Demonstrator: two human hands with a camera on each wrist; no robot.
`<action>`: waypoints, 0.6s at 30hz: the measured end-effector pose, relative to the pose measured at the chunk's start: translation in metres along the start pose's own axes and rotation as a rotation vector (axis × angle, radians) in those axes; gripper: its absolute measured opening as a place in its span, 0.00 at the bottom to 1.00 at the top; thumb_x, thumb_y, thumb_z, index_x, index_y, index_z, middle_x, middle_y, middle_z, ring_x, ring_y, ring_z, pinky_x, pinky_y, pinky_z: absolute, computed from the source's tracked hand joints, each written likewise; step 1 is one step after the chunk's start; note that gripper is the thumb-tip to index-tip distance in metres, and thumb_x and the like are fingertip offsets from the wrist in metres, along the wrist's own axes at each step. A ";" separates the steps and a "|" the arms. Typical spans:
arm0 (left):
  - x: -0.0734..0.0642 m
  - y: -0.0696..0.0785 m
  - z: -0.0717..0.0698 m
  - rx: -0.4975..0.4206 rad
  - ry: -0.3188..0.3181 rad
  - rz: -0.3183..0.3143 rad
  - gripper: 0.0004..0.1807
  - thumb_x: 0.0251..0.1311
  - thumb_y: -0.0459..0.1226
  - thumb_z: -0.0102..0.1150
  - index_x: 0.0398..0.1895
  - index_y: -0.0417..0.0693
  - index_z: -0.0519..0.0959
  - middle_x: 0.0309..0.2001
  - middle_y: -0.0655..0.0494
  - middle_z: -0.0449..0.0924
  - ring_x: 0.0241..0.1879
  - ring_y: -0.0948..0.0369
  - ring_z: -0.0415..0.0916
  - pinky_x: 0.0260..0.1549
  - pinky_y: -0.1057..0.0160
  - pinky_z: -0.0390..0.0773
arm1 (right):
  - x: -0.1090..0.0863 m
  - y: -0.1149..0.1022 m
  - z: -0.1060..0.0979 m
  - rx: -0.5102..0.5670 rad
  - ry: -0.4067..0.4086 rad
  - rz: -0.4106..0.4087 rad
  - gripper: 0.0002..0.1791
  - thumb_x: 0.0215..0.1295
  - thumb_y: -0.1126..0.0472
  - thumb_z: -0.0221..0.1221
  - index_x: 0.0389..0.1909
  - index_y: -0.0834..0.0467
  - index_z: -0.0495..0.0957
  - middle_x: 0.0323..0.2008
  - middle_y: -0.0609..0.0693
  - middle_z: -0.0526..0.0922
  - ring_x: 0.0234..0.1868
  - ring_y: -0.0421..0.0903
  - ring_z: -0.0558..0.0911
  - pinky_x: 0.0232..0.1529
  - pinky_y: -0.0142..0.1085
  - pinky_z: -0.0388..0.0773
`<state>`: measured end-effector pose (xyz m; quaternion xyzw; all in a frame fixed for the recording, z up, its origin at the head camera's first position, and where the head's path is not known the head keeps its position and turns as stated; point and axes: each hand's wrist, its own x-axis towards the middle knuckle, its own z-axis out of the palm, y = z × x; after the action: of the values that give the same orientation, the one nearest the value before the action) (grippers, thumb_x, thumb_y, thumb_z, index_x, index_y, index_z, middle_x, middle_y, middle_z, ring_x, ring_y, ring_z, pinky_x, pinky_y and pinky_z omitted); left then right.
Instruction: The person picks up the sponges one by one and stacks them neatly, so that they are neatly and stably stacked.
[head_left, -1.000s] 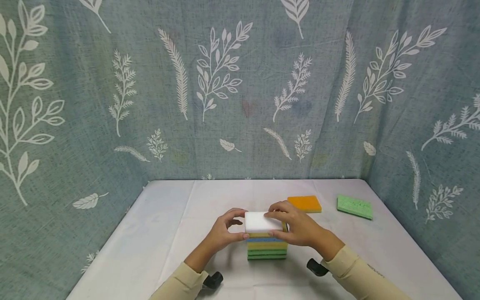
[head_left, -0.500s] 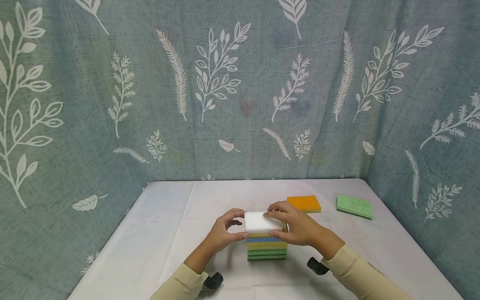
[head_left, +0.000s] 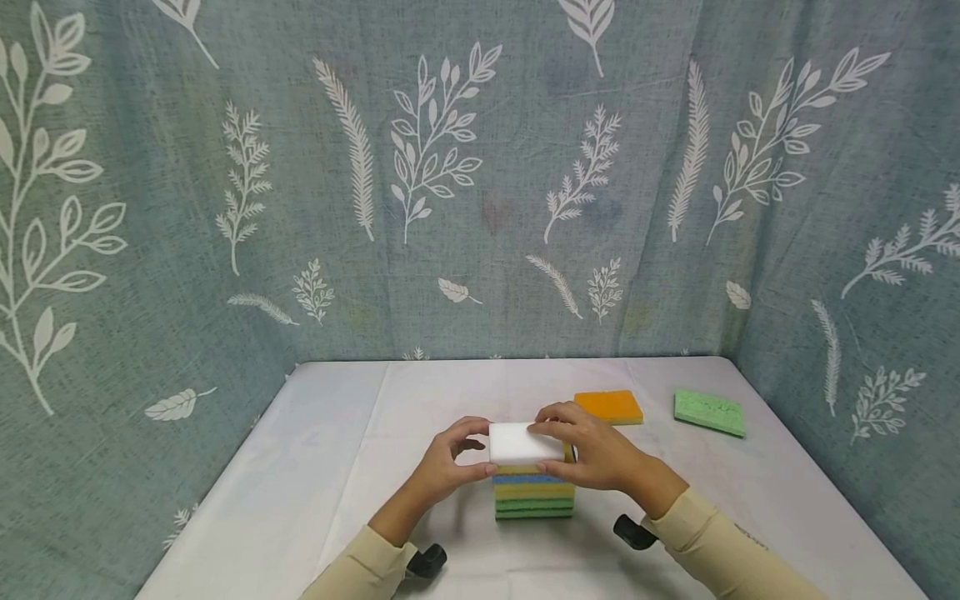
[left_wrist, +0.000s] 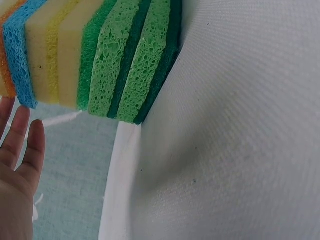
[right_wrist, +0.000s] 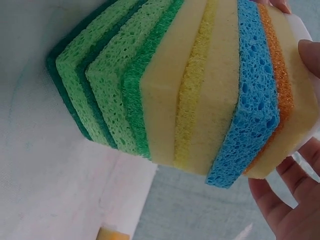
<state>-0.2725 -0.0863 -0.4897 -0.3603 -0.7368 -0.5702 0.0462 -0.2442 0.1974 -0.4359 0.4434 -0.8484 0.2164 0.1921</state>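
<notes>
A white sponge (head_left: 517, 443) tops a stack of several sponges on the white-covered table. My left hand (head_left: 446, 465) holds its left end, thumb at the front corner and index finger at the back. At the right end my right hand (head_left: 600, 450) grips it, thumb at the front edge, fingers over the top and back. Below it, the right wrist view shows a cream sponge with an orange pad (right_wrist: 281, 65), a blue sponge (right_wrist: 250, 90), cream sponges with yellow and green pads, and light green sponges (right_wrist: 107, 85) with dark green pads lowest. The blue one juts out slightly.
Behind the stack, to the right, lies an orange sponge (head_left: 609, 407). A light green sponge (head_left: 708, 412) is farther right near the table's edge. Leaf-patterned cloth (head_left: 487, 292) hangs around the table's back and sides. Black camera mounts (head_left: 426, 561) sit beneath both wrists.
</notes>
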 end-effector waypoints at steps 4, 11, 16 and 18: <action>0.000 -0.004 0.000 -0.002 -0.001 0.010 0.26 0.53 0.37 0.72 0.56 0.49 0.77 0.56 0.54 0.75 0.56 0.55 0.72 0.51 0.49 0.76 | 0.000 0.000 0.000 0.002 0.003 -0.004 0.26 0.64 0.42 0.62 0.58 0.51 0.77 0.55 0.48 0.73 0.51 0.45 0.74 0.44 0.39 0.78; 0.000 0.022 -0.001 -0.020 -0.008 -0.035 0.25 0.53 0.34 0.70 0.57 0.44 0.77 0.55 0.53 0.75 0.56 0.56 0.71 0.53 0.43 0.73 | 0.001 0.000 0.000 0.003 0.022 -0.022 0.26 0.61 0.43 0.65 0.56 0.52 0.78 0.54 0.48 0.74 0.50 0.45 0.75 0.44 0.38 0.79; 0.000 0.038 -0.003 -0.032 -0.025 -0.036 0.26 0.54 0.32 0.68 0.57 0.38 0.75 0.55 0.49 0.75 0.56 0.55 0.71 0.52 0.38 0.71 | 0.001 0.001 0.001 0.013 0.028 -0.025 0.26 0.60 0.43 0.66 0.56 0.52 0.78 0.54 0.48 0.74 0.50 0.45 0.75 0.44 0.38 0.79; 0.000 0.038 -0.003 -0.032 -0.029 -0.031 0.26 0.54 0.32 0.68 0.58 0.38 0.75 0.55 0.48 0.75 0.56 0.55 0.71 0.52 0.38 0.71 | 0.000 0.001 0.001 0.015 0.026 -0.019 0.27 0.60 0.43 0.66 0.56 0.52 0.78 0.55 0.48 0.74 0.50 0.45 0.75 0.44 0.38 0.79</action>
<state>-0.2512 -0.0852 -0.4579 -0.3577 -0.7338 -0.5772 0.0209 -0.2456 0.1972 -0.4366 0.4498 -0.8400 0.2266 0.2017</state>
